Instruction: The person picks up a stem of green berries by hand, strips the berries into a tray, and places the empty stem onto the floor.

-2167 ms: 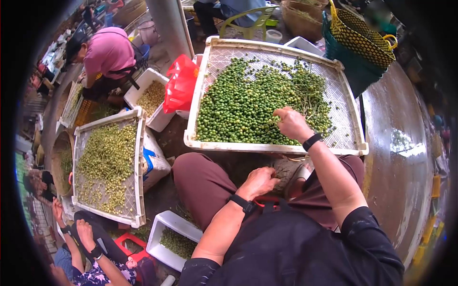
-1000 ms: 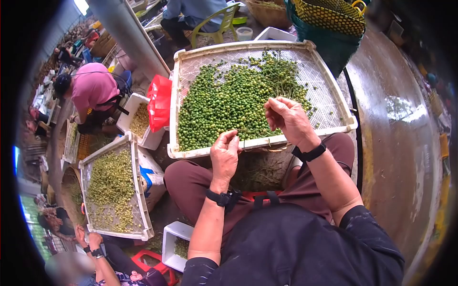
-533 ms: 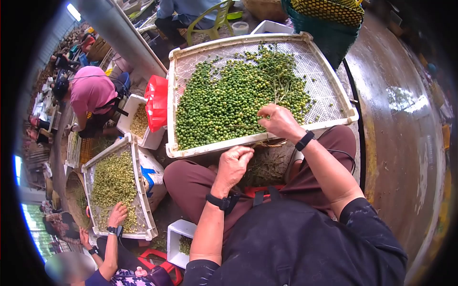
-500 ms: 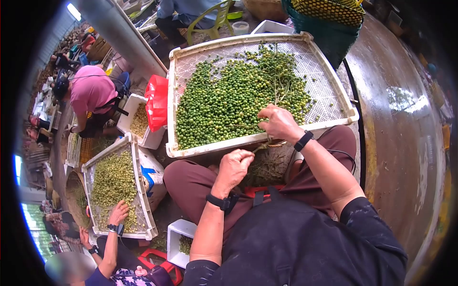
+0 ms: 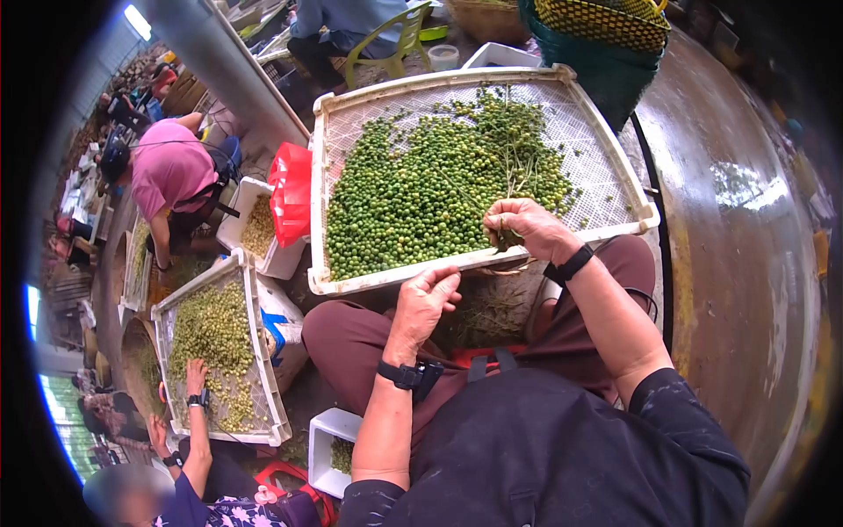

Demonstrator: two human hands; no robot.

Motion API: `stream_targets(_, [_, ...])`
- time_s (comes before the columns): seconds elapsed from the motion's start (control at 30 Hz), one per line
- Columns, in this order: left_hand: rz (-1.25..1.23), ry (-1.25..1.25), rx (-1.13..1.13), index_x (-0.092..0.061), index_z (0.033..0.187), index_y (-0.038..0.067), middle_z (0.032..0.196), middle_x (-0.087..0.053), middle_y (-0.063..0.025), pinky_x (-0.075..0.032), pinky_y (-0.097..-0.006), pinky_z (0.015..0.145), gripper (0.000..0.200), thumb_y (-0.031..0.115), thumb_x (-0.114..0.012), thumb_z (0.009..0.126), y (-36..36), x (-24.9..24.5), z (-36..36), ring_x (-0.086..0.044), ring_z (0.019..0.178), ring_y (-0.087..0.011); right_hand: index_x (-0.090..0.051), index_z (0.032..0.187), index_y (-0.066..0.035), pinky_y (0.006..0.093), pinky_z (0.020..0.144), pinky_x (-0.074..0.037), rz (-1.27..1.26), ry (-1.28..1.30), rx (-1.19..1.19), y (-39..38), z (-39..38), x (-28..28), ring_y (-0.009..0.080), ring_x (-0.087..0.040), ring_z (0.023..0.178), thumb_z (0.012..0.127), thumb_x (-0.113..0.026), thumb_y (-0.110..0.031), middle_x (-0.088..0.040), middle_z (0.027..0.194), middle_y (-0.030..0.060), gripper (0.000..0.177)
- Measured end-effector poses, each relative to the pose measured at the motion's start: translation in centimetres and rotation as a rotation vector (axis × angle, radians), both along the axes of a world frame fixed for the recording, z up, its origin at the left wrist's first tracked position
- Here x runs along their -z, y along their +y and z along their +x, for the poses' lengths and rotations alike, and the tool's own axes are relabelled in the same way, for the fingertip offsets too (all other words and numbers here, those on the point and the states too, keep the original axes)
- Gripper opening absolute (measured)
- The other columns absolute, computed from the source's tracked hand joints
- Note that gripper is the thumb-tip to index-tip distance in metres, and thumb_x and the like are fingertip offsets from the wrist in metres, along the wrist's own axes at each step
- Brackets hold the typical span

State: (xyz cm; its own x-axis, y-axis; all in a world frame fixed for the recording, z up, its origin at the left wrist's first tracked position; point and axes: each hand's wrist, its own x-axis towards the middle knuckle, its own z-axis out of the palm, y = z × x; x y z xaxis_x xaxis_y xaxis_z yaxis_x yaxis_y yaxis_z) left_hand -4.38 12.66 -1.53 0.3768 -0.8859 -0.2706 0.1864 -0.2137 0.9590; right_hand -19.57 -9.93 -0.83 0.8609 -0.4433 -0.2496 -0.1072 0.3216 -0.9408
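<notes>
A white mesh tray in front of me bears a wide layer of small round green fruits, with thin stems lying among them on the right. At the tray's near edge, my right hand pinches a small dark bunch of stems between thumb and fingers. My left hand is just below the near rim, its thumb and index finger close together and the other fingers curled; nothing can be made out between them.
At left, a co-worker's hand reaches into another tray of paler fruits. A red bag and a white box stand beside my tray. A white bin is lower left; a green basket stands behind.
My right hand has moved slightly right and down to the tray's near edge. My left hand has shifted slightly left, its fingers looser. The co-worker's hand has moved left over the other tray.
</notes>
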Motion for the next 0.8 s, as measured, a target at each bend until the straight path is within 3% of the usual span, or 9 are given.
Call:
stream_targets(0.1, [-0.101,0.173,-0.073,-0.065,0.126,-0.001,0.105,-0.072,-0.006,-0.054,-0.0233,0.065,0.034,0.022,-0.066,0.101,-1.0,-1.0,-0.2,-0.065,0.077,-0.0088,-0.064,0.099,-0.005,0.0295,0.07,-0.054,0.403,-0.093,-0.047,2.4,-0.5,0.0,0.0136,-0.065,0.077,0.096,-0.068,-0.019,-0.067,0.09,0.0028,0.014])
stream_targets(0.27, [-0.199,0.324,-0.09,-0.066,0.124,0.0,0.105,-0.071,-0.0048,-0.053,-0.0232,0.066,0.031,0.02,-0.066,0.101,-0.8,-0.9,-0.1,-0.062,0.073,-0.0077,-0.068,0.098,-0.009,0.0281,0.066,-0.05,0.65,-0.103,-0.191,6.9,-0.2,0.6,0.0147,-0.062,0.078,0.094,-0.069,-0.024,-0.065,0.087,0.0009,0.015])
stream_targets(0.37, [-0.228,0.247,-0.109,-0.072,0.112,0.002,0.09,-0.071,-0.0007,-0.048,-0.0218,0.063,0.022,0.018,-0.071,0.097,-0.3,-0.3,-0.1,-0.059,0.07,-0.0059,-0.068,0.099,-0.011,0.0274,0.063,-0.049,0.589,-0.056,-0.239,8.8,-0.2,0.6,0.015,-0.061,0.077,0.095,-0.068,-0.027,-0.065,0.087,0.0004,0.016])
stream_targets(0.4, [-0.216,0.255,-0.164,-0.074,0.098,0.003,0.08,-0.068,0.0011,-0.045,-0.0215,0.061,0.014,0.017,-0.075,0.095,-0.3,-0.8,-0.4,-0.057,0.067,-0.0056,-0.067,0.099,-0.013,0.0271,0.061,-0.048,0.55,-0.101,-0.276,9.2,-0.2,0.8,0.0145,-0.061,0.075,0.097,-0.065,-0.033,-0.065,0.088,0.0003,0.02])
stream_targets(0.5, [-0.194,0.249,-0.214,-0.072,0.091,0.003,0.077,-0.067,0.0012,-0.046,-0.0218,0.061,0.013,0.016,-0.075,0.094,-0.1,-1.0,-0.5,-0.058,0.066,-0.0063,-0.066,0.099,-0.014,0.0269,0.06,-0.048,0.808,-0.037,-0.204,10.2,-0.5,0.9,0.0133,-0.061,0.075,0.098,-0.064,-0.037,-0.065,0.089,0.0006,0.024])
stream_targets(0.63, [-0.184,0.157,-0.199,-0.07,0.09,0.003,0.076,-0.067,0.0004,-0.046,-0.0214,0.062,0.012,0.014,-0.074,0.095,0.1,-0.8,-0.9,-0.059,0.067,-0.0065,-0.066,0.098,-0.016,0.0268,0.06,-0.047,0.778,-0.058,-0.172,10.7,-0.8,2.2,0.0122,-0.06,0.077,0.097,-0.068,-0.036,-0.065,0.091,0.0003,0.02])
stream_targets(0.67, [-0.19,0.169,-0.189,-0.069,0.091,0.003,0.076,-0.067,0.0004,-0.047,-0.0213,0.062,0.012,0.013,-0.074,0.095,0.1,-0.9,-1.0,-0.06,0.067,-0.0064,-0.066,0.098,-0.015,0.0269,0.062,-0.048,0.839,-0.085,-0.173,10.6,-0.9,2.4,0.0115,-0.061,0.08,0.095,-0.071,-0.03,-0.065,0.091,-0.0004,0.017])
stream_targets(0.8, [-0.225,0.15,-0.238,-0.069,0.093,0.003,0.078,-0.067,0.0007,-0.047,-0.0206,0.064,0.01,0.012,-0.072,0.097,-0.2,-0.2,-1.7,-0.06,0.069,-0.0057,-0.067,0.103,-0.013,0.0266,0.069,-0.054,0.696,-0.117,-0.079,10.7,-1.2,2.5,0.0099,-0.063,0.086,0.092,-0.076,-0.022,-0.067,0.091,-0.0022,0.017])
